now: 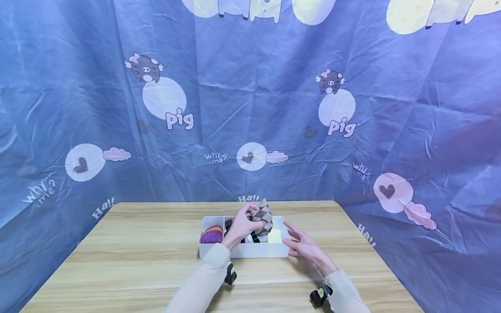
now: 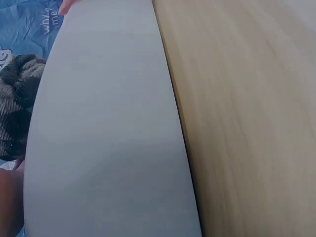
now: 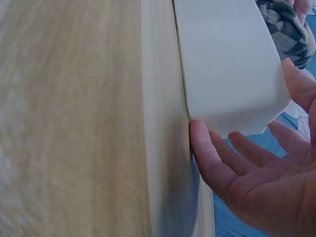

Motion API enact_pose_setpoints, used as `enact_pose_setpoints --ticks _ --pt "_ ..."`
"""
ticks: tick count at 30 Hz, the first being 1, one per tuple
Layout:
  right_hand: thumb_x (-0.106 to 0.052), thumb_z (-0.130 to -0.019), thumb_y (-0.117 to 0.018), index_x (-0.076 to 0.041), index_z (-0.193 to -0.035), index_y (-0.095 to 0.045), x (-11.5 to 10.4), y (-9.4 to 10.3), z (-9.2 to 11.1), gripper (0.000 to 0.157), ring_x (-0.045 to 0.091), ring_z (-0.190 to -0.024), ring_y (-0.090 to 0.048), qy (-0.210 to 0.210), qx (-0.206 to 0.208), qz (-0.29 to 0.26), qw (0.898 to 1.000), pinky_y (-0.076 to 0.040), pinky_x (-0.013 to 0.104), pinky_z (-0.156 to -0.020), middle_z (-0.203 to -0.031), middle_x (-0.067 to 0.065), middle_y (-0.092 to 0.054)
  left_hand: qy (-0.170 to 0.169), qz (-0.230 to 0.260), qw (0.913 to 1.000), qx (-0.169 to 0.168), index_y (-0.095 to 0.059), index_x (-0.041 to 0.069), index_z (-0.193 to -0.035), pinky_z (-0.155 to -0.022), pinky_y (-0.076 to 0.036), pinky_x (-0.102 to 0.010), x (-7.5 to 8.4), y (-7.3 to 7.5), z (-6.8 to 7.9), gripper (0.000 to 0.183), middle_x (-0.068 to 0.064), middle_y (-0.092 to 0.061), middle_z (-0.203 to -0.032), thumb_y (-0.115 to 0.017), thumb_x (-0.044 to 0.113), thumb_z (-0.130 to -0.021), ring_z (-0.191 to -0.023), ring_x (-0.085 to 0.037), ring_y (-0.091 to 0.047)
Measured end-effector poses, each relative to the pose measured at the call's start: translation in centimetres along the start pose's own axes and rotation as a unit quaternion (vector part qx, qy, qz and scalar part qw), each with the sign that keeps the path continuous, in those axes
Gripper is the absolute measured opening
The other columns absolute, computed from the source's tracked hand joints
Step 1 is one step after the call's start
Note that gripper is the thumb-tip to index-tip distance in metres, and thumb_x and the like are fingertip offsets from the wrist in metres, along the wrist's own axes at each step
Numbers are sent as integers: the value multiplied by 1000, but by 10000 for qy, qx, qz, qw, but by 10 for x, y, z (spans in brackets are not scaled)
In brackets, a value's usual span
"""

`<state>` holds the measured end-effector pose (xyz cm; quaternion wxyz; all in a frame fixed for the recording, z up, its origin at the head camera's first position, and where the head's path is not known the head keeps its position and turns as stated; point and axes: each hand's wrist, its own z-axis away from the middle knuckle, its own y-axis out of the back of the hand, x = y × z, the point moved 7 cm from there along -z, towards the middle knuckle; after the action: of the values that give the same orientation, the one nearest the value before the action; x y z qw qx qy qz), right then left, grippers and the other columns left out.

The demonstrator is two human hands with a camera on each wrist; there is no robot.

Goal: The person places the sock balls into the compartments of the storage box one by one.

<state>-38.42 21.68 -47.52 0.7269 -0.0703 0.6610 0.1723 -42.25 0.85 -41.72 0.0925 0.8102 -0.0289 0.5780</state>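
Note:
My left hand (image 1: 243,224) pinches a rolled-up checkered sock (image 1: 262,218) in brown and grey, held up over the white box (image 1: 250,251). In the left wrist view, the box's front wall hides most of that hand, and part of the sock (image 2: 19,103) shows at the left edge. My right hand (image 3: 256,168) rests against the box's right end, fingers spread along the outer wall and thumb at the upper front corner. A purple rolled sock (image 1: 212,235) with an orange stripe lies in the left compartment. Dark and white pieces lie beneath the left hand, partly hidden.
The box stands on a wood-grain table (image 1: 137,261), and a divider (image 1: 223,228) sets off its left compartment. A pale yellowish patch (image 1: 275,236) shows inside near the right end. Behind the table hangs a blue printed curtain (image 1: 219,117).

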Motion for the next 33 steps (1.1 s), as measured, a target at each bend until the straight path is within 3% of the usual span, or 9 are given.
enact_pose_setpoints --ticks 10,16,23,33 --pt "-24 -93 -66 -16 -157 -18 1 -1 2 81 16 -96 -61 -8 10 3 10000 -56 29 -77 -158 32 -10 -2 184 9996 219 -60 4 -111 -75 -52 -21 -8 -13 0 44 -14 -68 -105 -77 -1 -70 -87 -12 -61" --pt "-22 -94 -66 -17 -157 -19 1 0 2 79 18 -96 -63 -36 47 -84 9999 -56 31 -79 -159 31 -11 -1 127 9999 44 -62 3 -114 -72 -52 -21 -6 -25 1 44 -18 -69 -106 -77 0 -73 -85 -14 -61" --pt "-19 -94 -65 -15 -158 -17 -1 -1 2 80 19 -95 -62 -25 32 -131 9999 -56 29 -76 -158 31 -13 50 -188 9997 -150 -65 9 -110 -73 -51 -23 -10 -38 1 41 -10 -71 -102 -81 5 -72 -84 -12 -62" --pt "-17 -94 -65 -16 -158 -13 -2 1 1 83 20 -103 -61 3 -18 -214 9998 -55 27 -76 -159 29 -15 23 -361 9991 -236 -63 5 -109 -79 -51 -25 -3 -46 0 41 -10 -72 -105 -81 4 -73 -88 -13 -63"
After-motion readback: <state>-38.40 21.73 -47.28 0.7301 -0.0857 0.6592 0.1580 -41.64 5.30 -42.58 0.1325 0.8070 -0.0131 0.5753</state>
